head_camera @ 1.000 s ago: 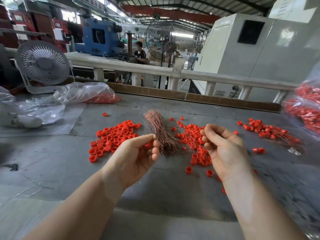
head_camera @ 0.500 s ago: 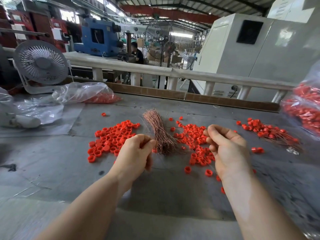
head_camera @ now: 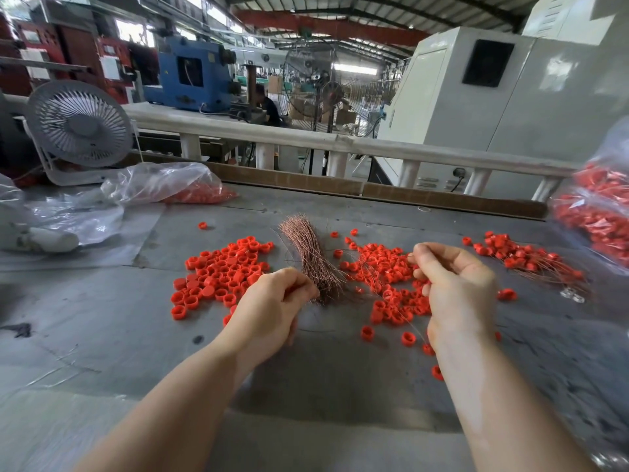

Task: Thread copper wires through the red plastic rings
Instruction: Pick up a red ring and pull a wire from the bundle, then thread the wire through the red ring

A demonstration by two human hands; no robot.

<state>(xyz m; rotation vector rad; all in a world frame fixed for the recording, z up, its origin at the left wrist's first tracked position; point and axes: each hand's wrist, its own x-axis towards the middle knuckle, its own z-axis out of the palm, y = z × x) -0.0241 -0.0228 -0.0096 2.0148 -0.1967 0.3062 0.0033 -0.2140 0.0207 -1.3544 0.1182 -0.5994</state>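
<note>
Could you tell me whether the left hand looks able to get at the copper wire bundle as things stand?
Probably yes: the left hand is already at the near end of the copper wire bundle, with nothing between them.

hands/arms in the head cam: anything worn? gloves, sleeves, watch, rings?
Nothing worn, as far as the frame shows. The left hand and right hand are bare, with no gloves. Both forearms are bare down to the bottom edge of the frame, so no sleeve shows. No watch, wristband or finger jewellery is visible.

light: bright daylight from hall windows | shadows: we see soft ones under the forearms | edges: wide-angle bending, blurred bag (head_camera: 594,212) at right
</note>
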